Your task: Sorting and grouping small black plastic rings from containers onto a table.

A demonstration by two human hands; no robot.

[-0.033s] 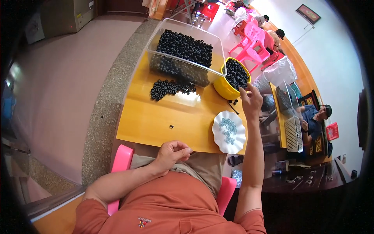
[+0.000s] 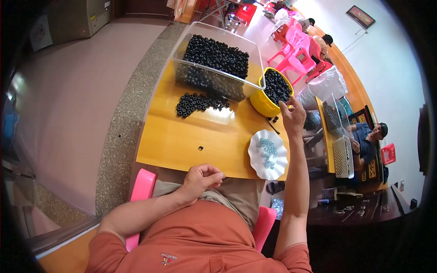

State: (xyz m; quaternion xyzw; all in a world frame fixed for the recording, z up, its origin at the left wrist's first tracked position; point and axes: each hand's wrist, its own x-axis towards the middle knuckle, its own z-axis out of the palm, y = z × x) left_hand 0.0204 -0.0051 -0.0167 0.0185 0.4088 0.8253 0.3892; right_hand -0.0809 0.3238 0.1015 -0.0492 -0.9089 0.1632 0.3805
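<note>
Main thing: small black ring-shaped pieces (image 2: 276, 85), heaped nearly to the rim in a yellow rounded plastic tub (image 2: 263, 105), far R of the wooden yellow-brown worktop (image 2: 170, 139). R hand (image 2: 294, 114) right at tub's near-R rim, fingers bent, thumb + index close together by the pieces; can't tell if anything's pinched. L hand (image 2: 205, 179) well apart from tub, just off worktop's near edge, above the lap; thumb pressed to curled fingers, maybe a tiny dark bit at the tips, too small to confirm.

Behind/L of tub: big clear rectangular plastic box (image 2: 255, 51) w/ a large heap of the same black pieces. Loose black cluster (image 2: 195, 104) on worktop in front of box. Single small dark item (image 2: 200, 148) alone nearer L hand, type unclear. Few black bits + thin dark stick (image 2: 273, 125) just below tub. White wavy-rimmed plate (image 2: 279, 160) near worktop's R edge, btwn the two hands but closer to R forearm, holds small translucent bluish beads (image 2: 267, 154).

Progress (judged): looks early; tub, box and plate all well stocked, no obvious finished pile in view, so most pcs prob. left. Loose cluster could be a sorted batch, unsure.

Bkgd: pink plastic chairs (image 2: 298, 43), co-worker (image 2: 365, 141) seated R, white perforated basket (image 2: 343, 157) nearby.
</note>
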